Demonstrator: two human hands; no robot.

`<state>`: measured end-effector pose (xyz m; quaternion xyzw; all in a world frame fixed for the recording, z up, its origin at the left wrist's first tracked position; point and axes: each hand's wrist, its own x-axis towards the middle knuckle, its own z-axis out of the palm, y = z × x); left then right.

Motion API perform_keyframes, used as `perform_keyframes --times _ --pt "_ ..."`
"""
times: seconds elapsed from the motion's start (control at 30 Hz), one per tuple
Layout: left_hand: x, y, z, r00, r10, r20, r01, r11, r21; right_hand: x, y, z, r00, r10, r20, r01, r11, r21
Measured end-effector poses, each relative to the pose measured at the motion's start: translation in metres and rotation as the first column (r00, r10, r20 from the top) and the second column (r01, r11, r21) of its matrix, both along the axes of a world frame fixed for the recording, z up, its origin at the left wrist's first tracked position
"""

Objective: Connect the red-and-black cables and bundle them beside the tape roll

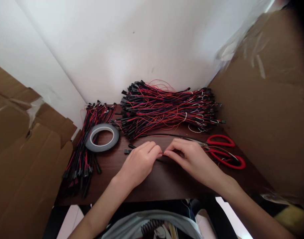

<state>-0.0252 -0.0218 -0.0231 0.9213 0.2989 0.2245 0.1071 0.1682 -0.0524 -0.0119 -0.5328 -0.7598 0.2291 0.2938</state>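
Over the middle of the dark wooden table, my left hand [143, 159] and my right hand [190, 154] meet almost fingertip to fingertip. Both are closed in a pinch on a thin red-and-dark wire cable [162, 153], which shows only in the small gap between them. From under the left hand a black connector [127, 151] and a second black end [132, 146] stick out to the left. Most of the cable is hidden by the fingers. Red-handled scissors [243, 162] lie beside my right wrist, with wires across them.
A large pile of red and black wire cables [164, 111] lies at the back against the white wall. On the left are a smaller cable bundle [86, 159] and a grey tape roll [102, 148] resting on it. Cardboard [266, 99] walls stand on both sides.
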Motion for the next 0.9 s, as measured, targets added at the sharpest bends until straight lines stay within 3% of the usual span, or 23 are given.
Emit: perform_keyframes --times 0.23,0.47,0.57,0.9 --pt "-0.004 0.005 -0.012 0.997 0.028 -0.073 -0.03 0.999 -0.023 0.017 -0.008 -0.025 0.996 -0.088 0.022 0.088 0.996 0.009" --pt "-0.004 0.01 -0.021 0.99 0.048 -0.129 -0.034 0.993 0.113 0.022 -0.015 -0.046 0.988 -0.146 0.056 0.143 0.989 0.048" --pt "-0.005 0.012 -0.024 0.992 0.059 -0.115 -0.052 0.996 0.069 0.022 -0.015 -0.053 0.987 -0.147 0.064 0.144 0.988 0.052" --pt "-0.008 0.012 -0.034 0.998 0.052 0.036 -0.05 0.997 -0.052 0.04 -0.018 -0.046 0.997 -0.064 0.052 0.051 0.974 0.222"
